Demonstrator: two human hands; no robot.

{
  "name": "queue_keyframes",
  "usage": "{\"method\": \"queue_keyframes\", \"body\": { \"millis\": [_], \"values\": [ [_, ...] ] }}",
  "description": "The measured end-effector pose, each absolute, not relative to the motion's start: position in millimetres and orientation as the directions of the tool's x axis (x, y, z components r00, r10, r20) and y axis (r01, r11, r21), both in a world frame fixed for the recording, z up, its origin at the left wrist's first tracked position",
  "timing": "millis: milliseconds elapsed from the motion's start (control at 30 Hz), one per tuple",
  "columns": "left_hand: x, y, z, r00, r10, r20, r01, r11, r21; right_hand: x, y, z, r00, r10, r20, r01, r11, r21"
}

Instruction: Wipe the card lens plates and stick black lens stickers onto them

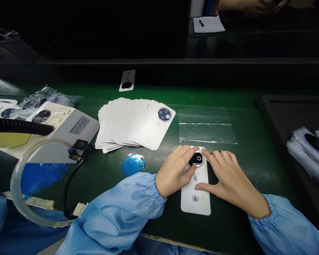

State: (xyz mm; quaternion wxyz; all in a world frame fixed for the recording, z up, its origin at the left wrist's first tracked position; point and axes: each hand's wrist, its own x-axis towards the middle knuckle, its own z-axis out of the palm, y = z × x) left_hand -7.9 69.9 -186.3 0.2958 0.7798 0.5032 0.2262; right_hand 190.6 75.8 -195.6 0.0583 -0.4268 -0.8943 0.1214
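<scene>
A white phone back cover (199, 207) with a black octagonal camera lens plate (197, 159) at its far end lies on the bench before me. My left hand (175, 170) has thumb and fingers closed about the lens plate, hiding part of it. On the right side, my right hand (225, 177) rests with its index fingertip near the lens plate and its thumb flat on the cover, spread apart. Left of my hands is a fanned stack of white covers (122, 122); its top cover (154, 136) shows a dark blue lens plate.
Beyond the cover lies a clear plastic bag (207, 127). A blue round film piece (133, 164) sits near my left sleeve. A white machine (77, 124) with hoses stands left. Bagged covers (308, 152) lie right; a single cover (127, 80) lies behind. Another person's hand (255, 6) shows beyond.
</scene>
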Motion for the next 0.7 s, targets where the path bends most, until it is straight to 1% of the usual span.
{"method": "queue_keyframes", "body": {
  "millis": [300, 500, 633, 700],
  "values": [
    [-13.4, 69.8, -191.6, 0.414, 0.908, 0.065, 0.622, -0.334, 0.708, 190.0, 74.8, -193.9, -0.641, 0.767, 0.016, 0.736, 0.621, -0.27],
    [-23.4, 68.5, -199.7, 0.431, 0.899, 0.078, 0.597, -0.349, 0.723, 189.3, 74.0, -187.6, -0.743, 0.668, -0.031, 0.651, 0.713, -0.259],
    [-27.0, 70.2, -202.0, 0.411, 0.908, 0.078, 0.624, -0.343, 0.702, 187.6, 74.1, -184.7, -0.733, 0.679, -0.055, 0.668, 0.7, -0.252],
    [-27.3, 71.2, -202.6, 0.408, 0.909, 0.085, 0.63, -0.348, 0.694, 187.0, 74.2, -185.7, -0.725, 0.687, -0.051, 0.67, 0.686, -0.284]
  ]
}}
